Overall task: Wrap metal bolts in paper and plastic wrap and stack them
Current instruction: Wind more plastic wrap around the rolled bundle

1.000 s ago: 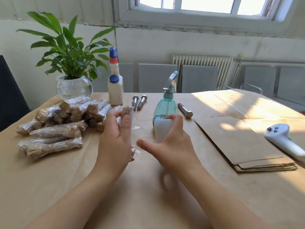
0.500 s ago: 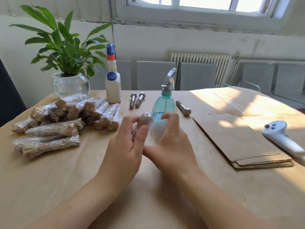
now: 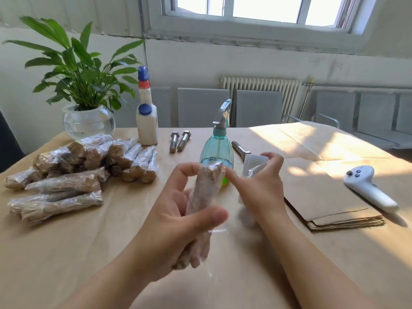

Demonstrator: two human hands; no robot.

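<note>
A wrapped bolt (image 3: 201,197) is held near frame centre by the left hand (image 3: 178,219) — thumb pressed across its front, fingers curled behind it, index finger hooked near its upper end. The bundle stands roughly upright, tilted slightly right at the top, with brown paper visible under clear film. Loose film is seen trailing below the thumb.

The right hand (image 3: 258,188) is placed just right of the bundle. Its index finger is extended to touch the bundle's upper end; the other fingers and thumb are curled round a roll of plastic wrap (image 3: 254,165). Motion blur is present on both hands, so finer finger detail cannot be told.

A pile of wrapped bolts (image 3: 84,166) is stacked at middle left of the frame, on the paper-covered table (image 3: 89,253). Two bare bolts (image 3: 179,141) are laid side by side upper centre, and a third bolt (image 3: 239,149) lies right of the teal spray bottle (image 3: 217,150) — which stands directly behind the hands.

A stack of brown paper sheets (image 3: 323,197) is laid at middle right, with a white controller (image 3: 370,188) resting beside it. A white glue bottle (image 3: 146,114) and a potted plant (image 3: 82,90) in a glass bowl are set at upper left, behind the pile.
</note>
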